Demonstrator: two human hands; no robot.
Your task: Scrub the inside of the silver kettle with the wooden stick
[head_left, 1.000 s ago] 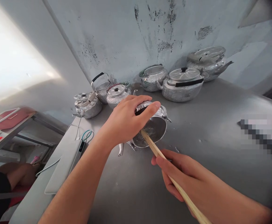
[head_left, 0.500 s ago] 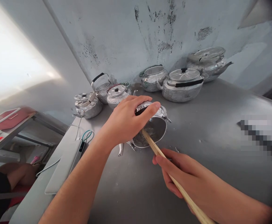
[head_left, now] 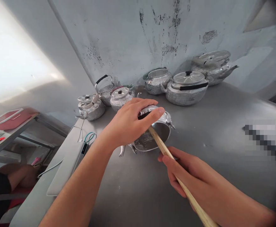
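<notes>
Shifting higher in kettle [head_left: 162,130]: stick [head_left: 161,146] gripped by right hand [head_left: 187,173], kettle clasped by left hand [head_left: 130,124], fresh spot probably reached.

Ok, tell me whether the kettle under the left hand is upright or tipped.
Tipped: the kettle has its open mouth turned toward the viewer rather than straight up, and the wooden stick runs into it.

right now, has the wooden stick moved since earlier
Yes, the wooden stick has shifted slightly right and up in view, judged against the black-handled lidded kettle.
</notes>
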